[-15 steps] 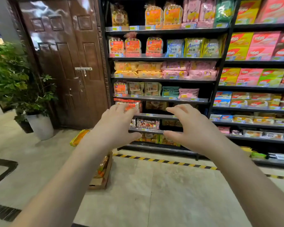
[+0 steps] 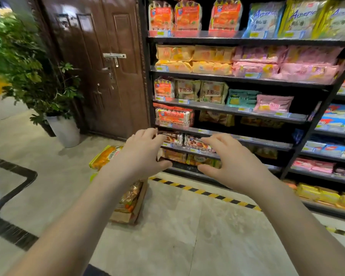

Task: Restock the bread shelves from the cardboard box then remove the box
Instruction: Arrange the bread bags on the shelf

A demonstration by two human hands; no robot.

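Head view: a person's left hand (image 2: 141,156) and right hand (image 2: 234,163) reach forward side by side, fingers spread and loosely curved, holding nothing. The cardboard box (image 2: 137,206) sits on the tiled floor, partly hidden under the left forearm, near the foot of the bread shelves (image 2: 237,79), with packaged loaves (image 2: 106,156) piled in it. A potted plant (image 2: 64,128) stands beside a brown door (image 2: 116,86).

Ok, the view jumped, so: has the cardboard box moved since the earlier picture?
No. The cardboard box still sits at the left end of the striped floor tape; only the camera came closer.
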